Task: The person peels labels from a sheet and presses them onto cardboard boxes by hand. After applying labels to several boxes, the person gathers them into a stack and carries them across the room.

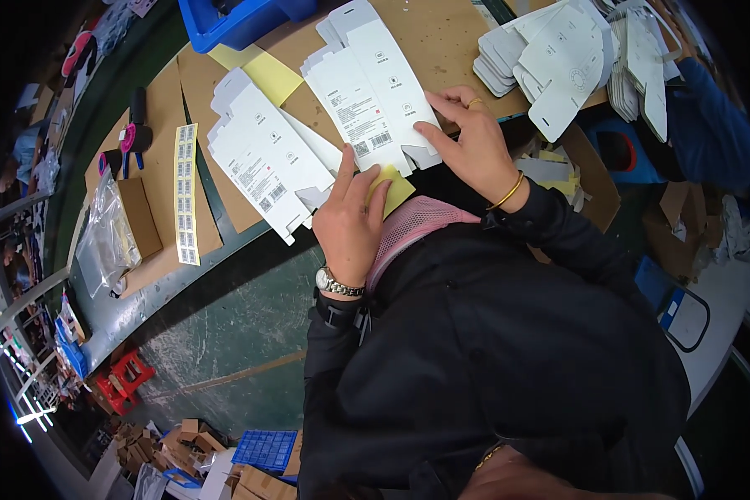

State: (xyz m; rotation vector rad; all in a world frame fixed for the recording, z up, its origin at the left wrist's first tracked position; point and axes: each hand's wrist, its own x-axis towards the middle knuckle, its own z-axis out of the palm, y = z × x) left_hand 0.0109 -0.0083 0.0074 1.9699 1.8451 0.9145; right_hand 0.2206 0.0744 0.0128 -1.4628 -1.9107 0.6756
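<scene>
A flat, unfolded white carton (367, 92) with printed text and codes lies on the table before me. My right hand (479, 150), with a gold bracelet and ring, grips its right edge, thumb on top. My left hand (348, 221), wearing a metal watch, is at the carton's lower left corner. Its index finger stretches onto the carton, while thumb and middle finger close on a small yellow paper (398, 193) at the near edge. A second flat white carton (267, 154) lies to the left, its near end past the table edge.
A strip of printed labels (187, 196) lies farther left, near a cardboard box with clear plastic (117, 225) and a black-and-pink tool (133, 137). A blue bin (246, 23) stands at the back. Stacked white cartons (558, 62) sit at right, beside another person's blue sleeve (712, 125).
</scene>
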